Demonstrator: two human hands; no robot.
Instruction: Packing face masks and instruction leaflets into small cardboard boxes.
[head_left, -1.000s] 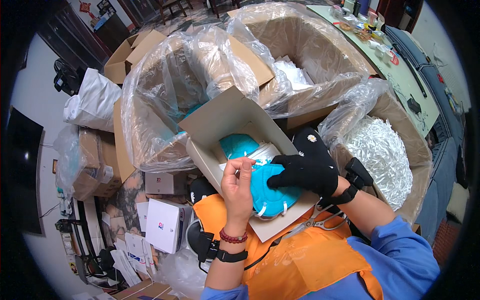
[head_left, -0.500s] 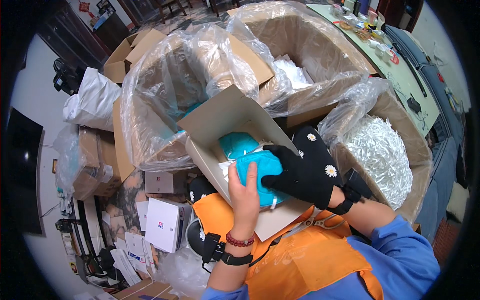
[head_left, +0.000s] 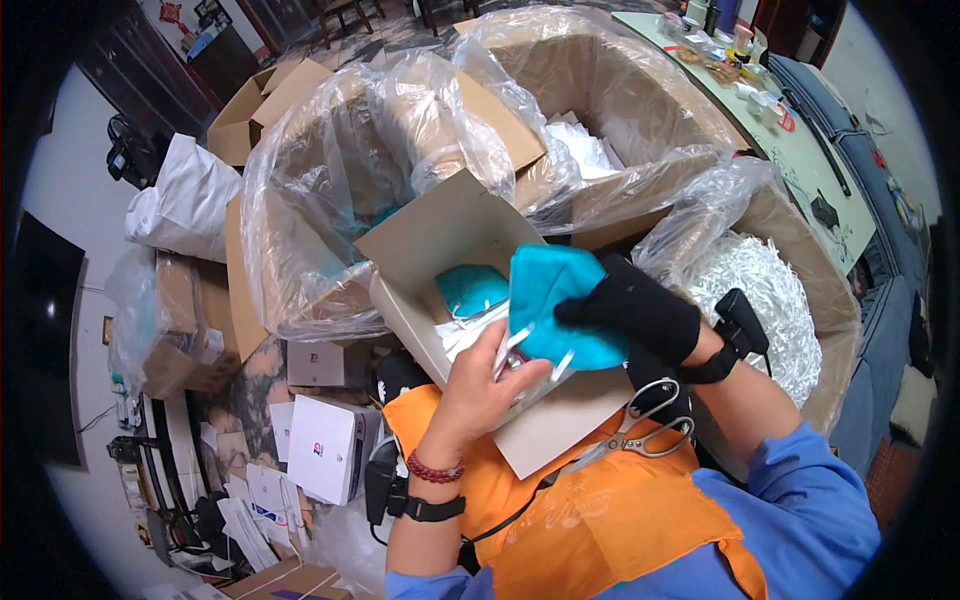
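The mask (head_left: pixel 552 300) has a matt, cloth-like surface, and the glove (head_left: pixel 645 312) is dull cloth. The open box (head_left: pixel 425 235) is smooth, matt cardboard, the scissors (head_left: pixel 616 441) shiny metal. Glossy, crinkled clear plastic (head_left: pixel 285 185) lines the matt cardboard carton (head_left: pixel 242 275).

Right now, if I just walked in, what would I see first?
Probably the bright teal mask in the black-gloved right hand, by the open carton in the middle. The orange apron below also stands out, and so does the heap of white strips in the box at right.
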